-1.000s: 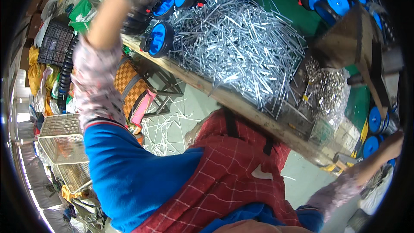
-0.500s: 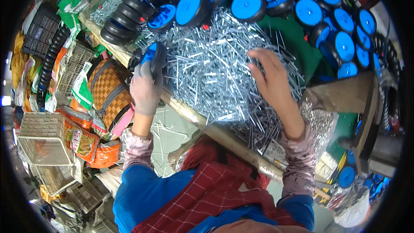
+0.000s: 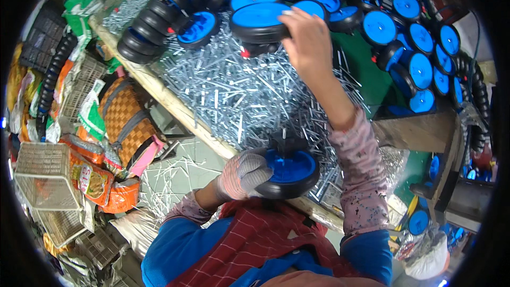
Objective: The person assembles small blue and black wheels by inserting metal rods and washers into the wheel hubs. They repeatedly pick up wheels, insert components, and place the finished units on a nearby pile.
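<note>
My left hand point(image 3: 243, 174), in a pale striped glove, is closed on a wheel point(image 3: 291, 166) with a blue hub and black tyre. That wheel is held close to my body above the table's near edge, and a black bracket point(image 3: 288, 143) stands up at its far side. Farther off, my right hand point(image 3: 308, 42) is bare and closes its fingers on the right rim of another blue wheel point(image 3: 259, 16), which lies face up over the far side of the pile. Between the two hands spreads a heap of loose silver metal pins point(image 3: 228, 95).
More blue-and-black wheels point(image 3: 380, 27) crowd the table's far and right sides. A wooden rail point(image 3: 164, 95) edges the table. Plastic baskets point(image 3: 45, 165), orange bags point(image 3: 119, 194) and a checkered bag point(image 3: 125, 111) stand at left. A brown metal frame point(image 3: 419, 130) is at right.
My left hand has brought its wheel from the pile's left side down toward my body. My right hand has moved up and left from the pins and taken hold of another wheel.
</note>
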`<state>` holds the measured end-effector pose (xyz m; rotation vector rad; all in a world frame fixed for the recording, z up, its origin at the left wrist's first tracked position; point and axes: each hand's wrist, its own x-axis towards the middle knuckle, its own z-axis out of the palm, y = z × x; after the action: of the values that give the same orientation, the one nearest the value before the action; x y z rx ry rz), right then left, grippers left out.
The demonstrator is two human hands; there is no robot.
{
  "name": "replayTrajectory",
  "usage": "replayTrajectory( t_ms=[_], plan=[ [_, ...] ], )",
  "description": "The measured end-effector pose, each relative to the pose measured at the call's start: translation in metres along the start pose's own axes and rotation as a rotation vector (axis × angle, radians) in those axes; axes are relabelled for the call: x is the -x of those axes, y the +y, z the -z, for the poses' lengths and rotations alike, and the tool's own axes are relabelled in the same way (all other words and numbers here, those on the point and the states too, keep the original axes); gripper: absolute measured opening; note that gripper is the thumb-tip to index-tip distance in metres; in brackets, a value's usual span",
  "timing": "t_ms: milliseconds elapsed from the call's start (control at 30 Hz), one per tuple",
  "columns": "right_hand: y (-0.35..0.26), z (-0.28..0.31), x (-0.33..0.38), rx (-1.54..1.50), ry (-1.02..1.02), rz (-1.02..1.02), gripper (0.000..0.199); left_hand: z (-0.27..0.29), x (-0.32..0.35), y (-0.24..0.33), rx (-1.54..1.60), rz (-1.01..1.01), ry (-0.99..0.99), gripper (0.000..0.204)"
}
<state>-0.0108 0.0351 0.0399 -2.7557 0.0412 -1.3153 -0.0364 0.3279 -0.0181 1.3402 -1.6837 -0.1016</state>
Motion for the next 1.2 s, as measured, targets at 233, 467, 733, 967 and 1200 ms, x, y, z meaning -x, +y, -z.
replayTrajectory(
  t_ms=[233, 467, 733, 967, 1200],
  plan=[
    [0.007, 0.127, 0.142, -0.54, 0.093, -1.188, 0.043, -0.03, -0.02, 0.004, 0.227, -0.159, -0.115, 0.037],
    [-0.056, 0.218, 0.245, -0.373, -0.075, -1.139, 0.045, -0.064, -0.03, 0.035, 0.247, -0.181, -0.127, 0.049],
    [-0.053, 0.433, 0.466, 0.72, 0.503, -1.381, 0.033, -0.112, 0.022, 0.024, 0.3, 0.183, -0.436, 0.058],
    [0.001, 0.583, 0.581, 1.274, 0.747, -1.172, 0.081, -0.133, -0.044, 0.103, 0.254, -0.198, -0.404, 0.031],
    [-0.03, 0.536, 0.524, 0.858, 0.463, -1.11, 0.073, -0.137, -0.029, 0.095, 0.145, -0.249, -0.46, 0.05]
  ],
)
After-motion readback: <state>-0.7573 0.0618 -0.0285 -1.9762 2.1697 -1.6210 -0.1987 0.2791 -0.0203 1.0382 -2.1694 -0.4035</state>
